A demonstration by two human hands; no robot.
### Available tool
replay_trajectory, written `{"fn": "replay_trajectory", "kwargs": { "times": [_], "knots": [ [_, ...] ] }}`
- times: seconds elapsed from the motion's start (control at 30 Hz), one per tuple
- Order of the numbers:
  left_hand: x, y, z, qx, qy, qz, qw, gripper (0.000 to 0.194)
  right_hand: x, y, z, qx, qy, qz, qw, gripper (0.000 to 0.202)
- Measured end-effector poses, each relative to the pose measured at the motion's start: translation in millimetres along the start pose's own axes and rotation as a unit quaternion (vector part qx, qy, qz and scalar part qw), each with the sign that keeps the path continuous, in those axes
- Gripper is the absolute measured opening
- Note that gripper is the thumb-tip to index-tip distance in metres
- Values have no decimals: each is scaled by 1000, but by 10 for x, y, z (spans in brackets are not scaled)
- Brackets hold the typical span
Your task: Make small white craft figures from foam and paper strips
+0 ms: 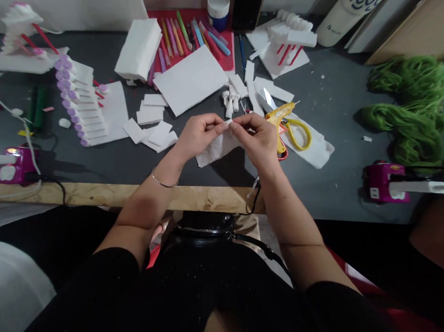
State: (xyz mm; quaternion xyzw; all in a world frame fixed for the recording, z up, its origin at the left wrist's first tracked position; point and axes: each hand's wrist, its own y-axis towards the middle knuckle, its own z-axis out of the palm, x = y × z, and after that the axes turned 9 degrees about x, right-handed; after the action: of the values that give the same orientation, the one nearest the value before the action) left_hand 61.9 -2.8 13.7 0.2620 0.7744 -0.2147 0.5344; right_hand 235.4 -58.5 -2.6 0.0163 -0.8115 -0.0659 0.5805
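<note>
Near the front middle of the dark table, my left hand (201, 137) and my right hand (257, 138) meet at the fingertips. Both pinch the top edge of a thin white tissue (216, 149), which hangs down between them onto the table. Just beyond the fingertips lies a small bunch of twisted white tissue pieces (231, 100). A yellow glue gun (280, 114) and yellow-handled scissors (299, 134) lie right beside my right hand, partly over a white tissue strip (317, 147). Small white cards (152, 112) are scattered to the left of my left hand.
A tissue stack (139, 48), a large white board (191, 79) and colored pens (177, 33) lie at the back. White models with purple rolls (79, 99) stand left, another model (290, 40) back right. Green yarn (409, 112) and a magenta power socket (386, 182) are at right.
</note>
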Motion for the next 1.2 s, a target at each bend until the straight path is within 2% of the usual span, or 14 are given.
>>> {"fn": "replay_trajectory", "kwargs": {
  "times": [0.17, 0.3, 0.37, 0.47, 0.6, 0.7, 0.8, 0.87, 0.97, 1.1, 1.2],
  "knots": [
    [43, 2, -37, 3, -11, -8, 1000, 43, -36, 16, 32, -8, 40, 12, 999, 21],
    [42, -2, -33, -3, -7, -20, 1000, 39, -30, 8, 42, -10, 20, 9, 1000, 24],
    [34, -3, -36, -11, 1, -23, 1000, 37, -14, -4, 41, -10, -1, -6, 1000, 31],
    [-3, -13, -73, -4, 21, -22, 1000, 33, 1, -20, 51, 4, -21, -14, 1000, 52],
    [-94, -50, -200, 44, 69, -61, 995, 32, 3, -25, 58, 43, 23, 32, 998, 37],
    [-127, -102, -322, 107, 94, -114, 983, 28, 26, -45, 29, 83, 69, 71, 992, 26],
    [-70, -193, -416, 170, 117, -158, 966, 20, 63, -105, -18, 133, 72, 114, 982, 17],
    [11, -279, -448, 189, 139, -185, 954, 15, 72, -161, -44, 168, 36, 133, 976, 12],
    [138, -420, -452, 162, 185, -202, 948, 11, 43, -238, -52, 182, -47, 123, 974, 5],
    [230, -560, -423, 97, 236, -159, 954, 10, -42, -296, -8, 170, -129, 107, 971, 3],
    [252, -612, -409, 64, 248, -154, 954, 11, -92, -322, 25, 157, -182, 95, 966, 5]
  ]
}}
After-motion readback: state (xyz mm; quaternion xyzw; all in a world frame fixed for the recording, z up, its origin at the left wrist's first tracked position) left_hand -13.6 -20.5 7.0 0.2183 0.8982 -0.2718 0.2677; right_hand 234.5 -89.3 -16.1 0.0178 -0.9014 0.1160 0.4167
